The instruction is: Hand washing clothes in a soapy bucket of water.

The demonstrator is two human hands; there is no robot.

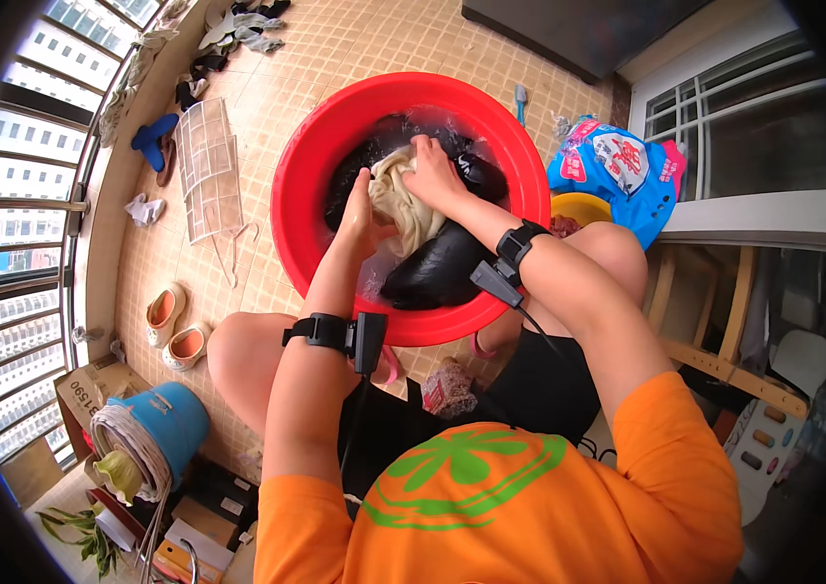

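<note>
A cream-coloured cloth garment [402, 197] is bunched up in the middle of a red plastic basin [296, 197]. My left hand [362, 219] grips it from the left, with part of the fingers hidden beneath the fabric. From the right and above, my right hand [433, 174] holds the same cloth. Soapy water fills the basin around dark wet clothes. One black piece [435, 269] bulges above the water near the front of the basin, and another black piece [482, 177] with a white mark lies to the right.
Right of the basin are a blue detergent bag [614, 171], a yellow bowl [581, 208] and a blue brush [521, 104]. Flat mesh filters [209, 171] and cream clogs [165, 315] lie leftward. A blue bucket [172, 423] stands front left. My knees flank the basin.
</note>
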